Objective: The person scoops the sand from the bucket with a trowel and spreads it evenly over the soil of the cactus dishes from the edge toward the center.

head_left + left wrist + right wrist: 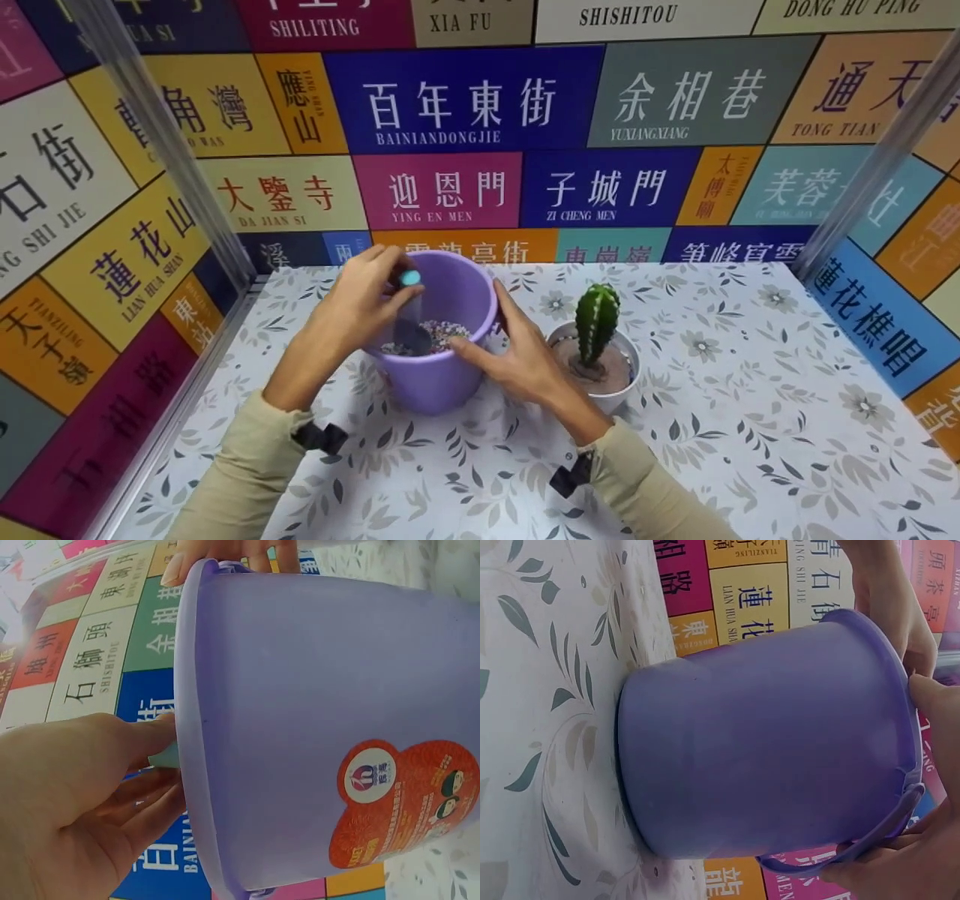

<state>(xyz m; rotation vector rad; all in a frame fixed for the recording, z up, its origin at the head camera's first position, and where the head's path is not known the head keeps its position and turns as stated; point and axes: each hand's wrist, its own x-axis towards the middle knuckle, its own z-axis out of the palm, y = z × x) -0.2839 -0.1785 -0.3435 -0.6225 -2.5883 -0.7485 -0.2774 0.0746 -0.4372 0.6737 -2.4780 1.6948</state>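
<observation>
The left hand (358,296) is down inside the lilac plastic bucket (439,375), fingers pinched round a small dark scoop with a turquoise-capped handle (410,315). The scoop's blade sits buried in the mixed coloured gravel (442,334) lying at the bottom of the bucket. From the left wrist view only a sliver of the pale handle shows past the bucket's wall, so the head view tells the grip best: thumb and fingers wrapped on the handle, firmly closed on it.

The right hand (517,352) steadies the bucket from the far side, thumb laid over the rim, fingers curled on the outer wall by the handle lug, clasping it rather than lying flat. The bucket stands upright on the leaf-patterned tablecloth (750,420).

Just right of that hand is a small round white pot with a ribbed green cactus (598,330), upright, its soil bare on top.

This looks like the loading step: the scoop is digging in for gravel. I'd judge the next move needs a level lift clear of the rim, then a short carry across the right hand toward the pot, keeping off the cactus spines.
</observation>
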